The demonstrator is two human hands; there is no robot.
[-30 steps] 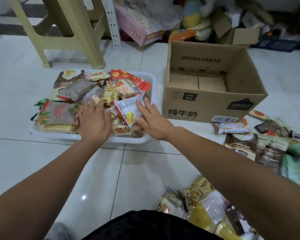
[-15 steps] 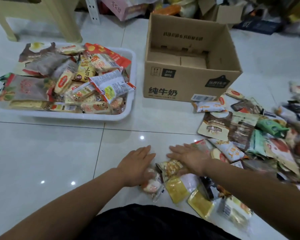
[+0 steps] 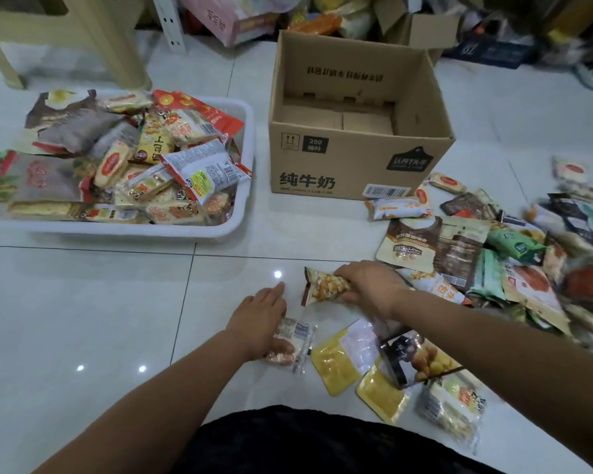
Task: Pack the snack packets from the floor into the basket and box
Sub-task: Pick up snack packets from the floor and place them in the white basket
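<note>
Two hands work low on the tiled floor (image 3: 83, 302), a little apart. The right hand (image 3: 374, 289) is clenched around one end of a brown packet (image 3: 322, 285) printed with golden pieces; that end is hidden in the fist, and the free end sticks out toward the left hand. The left hand (image 3: 261, 323) lies palm down on a clear packet (image 3: 291, 340), fingers stretched forward, covering about half of it; whether it grips or only presses cannot be told.

Just behind the right wrist lie two yellow pouches (image 3: 339, 357) and a dark packet (image 3: 415, 357), partly crossed by the forearm. Beyond and outward of the right hand spreads a loose pile (image 3: 476, 248) of snack packets, blurred toward the frame edge so that many cannot be made out.

Far ahead of the left hand sits a white basket (image 3: 247, 165) heaped with packets, its left side cut off. Ahead of the right hand stands an open box (image 3: 356, 165), only its bare bottom showing inside. Clutter behind the box is too blurred to read.
</note>
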